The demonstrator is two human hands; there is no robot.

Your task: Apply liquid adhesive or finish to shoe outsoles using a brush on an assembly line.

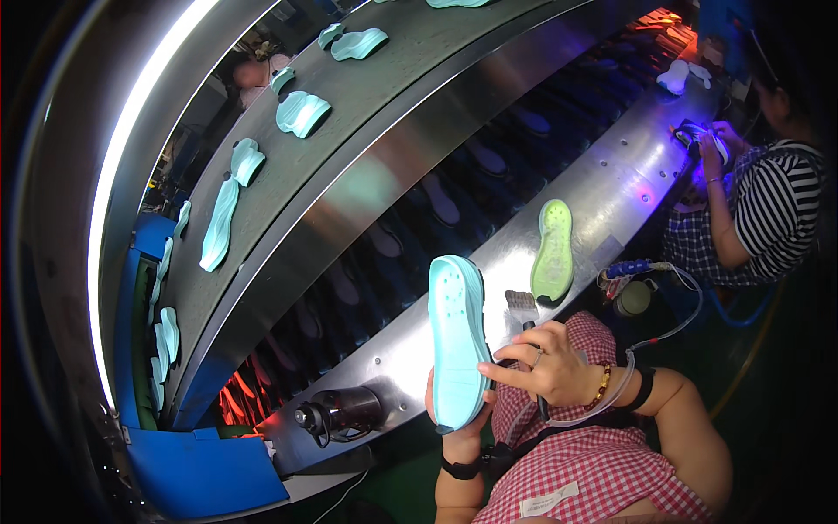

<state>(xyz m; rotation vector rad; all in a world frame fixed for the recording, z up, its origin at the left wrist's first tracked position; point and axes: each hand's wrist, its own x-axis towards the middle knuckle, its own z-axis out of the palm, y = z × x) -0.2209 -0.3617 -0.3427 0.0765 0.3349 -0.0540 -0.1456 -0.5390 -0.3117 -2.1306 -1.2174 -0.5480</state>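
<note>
A pale turquoise shoe sole (pixel 456 349) stands nearly upright in front of me, its row of small holes toward the far end. My left hand (pixel 469 435) is closed around its near end, with fingers partly hidden behind the sole. In my right hand (pixel 552 371) is a flat brush (pixel 521 304), its dark handle gripped and its bristles pointing away from me. An extended finger of that hand reaches the sole's right edge. Just beyond the brush, a yellow-green sole (pixel 552 251) lies on the metal work ledge (pixel 615 179).
Left of the ledge runs a dark conveyor belt (pixel 349 96) carrying several turquoise soles. A dark cylindrical bottle (pixel 347 414) lies at the ledge's near end. A small container (pixel 635 299) and clear tubing are at my right. Farther right, another person (pixel 742 192) handles a shoe.
</note>
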